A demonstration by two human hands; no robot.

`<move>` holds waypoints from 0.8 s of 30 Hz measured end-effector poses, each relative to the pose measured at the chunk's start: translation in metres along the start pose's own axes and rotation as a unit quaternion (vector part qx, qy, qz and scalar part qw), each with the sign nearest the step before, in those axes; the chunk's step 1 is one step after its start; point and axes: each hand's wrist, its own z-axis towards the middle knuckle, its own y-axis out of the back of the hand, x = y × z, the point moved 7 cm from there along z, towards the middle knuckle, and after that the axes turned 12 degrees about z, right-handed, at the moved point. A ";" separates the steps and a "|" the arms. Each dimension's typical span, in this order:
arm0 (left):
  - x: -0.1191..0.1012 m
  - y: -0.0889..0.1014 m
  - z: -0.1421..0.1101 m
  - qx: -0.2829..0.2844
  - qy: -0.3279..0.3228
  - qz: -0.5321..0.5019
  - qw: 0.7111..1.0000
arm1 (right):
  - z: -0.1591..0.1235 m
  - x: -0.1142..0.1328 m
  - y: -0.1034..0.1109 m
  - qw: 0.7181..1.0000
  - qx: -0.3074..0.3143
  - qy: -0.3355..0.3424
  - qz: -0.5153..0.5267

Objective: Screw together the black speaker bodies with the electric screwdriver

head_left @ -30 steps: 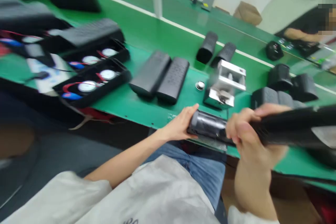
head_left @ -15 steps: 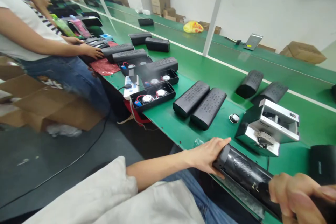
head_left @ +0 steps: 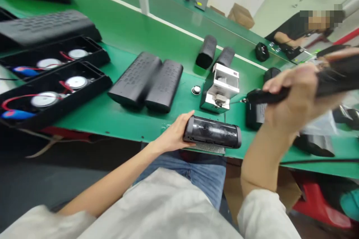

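My left hand is closed round the left end of a black cylindrical speaker with a mesh face, which lies at the bench's front edge. In my right hand is a black electric screwdriver, held nearly level above the bench. Its thin bit points left, at the front of a silver screw feeder; whether the tip touches it I cannot tell. Left of the feeder sits a small round speaker driver. Two black speaker housings lie side by side farther left.
Open black housings with wired drivers and blue parts lie at the left of the green bench. More black speakers stand behind the feeder. Others lie to the right, beneath my right arm. Across the bench, a person sits at the right.
The view swung left, then back right. My right hand with the screwdriver has moved off the speaker, up and toward the screw feeder's front. My left hand keeps its hold on the speaker.
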 end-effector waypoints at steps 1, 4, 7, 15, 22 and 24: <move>0.000 0.000 0.000 0.002 0.001 -0.001 1.000 | 0.005 -0.017 -0.001 1.000 0.009 0.019 -0.010; -0.002 0.001 -0.002 0.005 0.007 0.000 1.000 | 0.012 -0.064 0.005 0.999 0.014 0.029 -0.038; -0.001 0.002 -0.003 0.002 0.010 -0.002 1.000 | 0.012 -0.093 0.012 0.997 0.037 -0.010 -0.066; 0.000 0.001 -0.001 0.007 0.004 0.003 1.000 | 0.017 -0.125 0.026 0.985 0.045 -0.105 -0.128; 0.014 -0.009 -0.005 -0.011 0.011 0.002 1.000 | 0.000 -0.038 0.017 0.994 0.019 -0.051 -0.090; 0.020 -0.014 -0.007 -0.023 0.017 -0.001 1.000 | -0.004 0.007 0.021 0.998 -0.002 -0.035 -0.052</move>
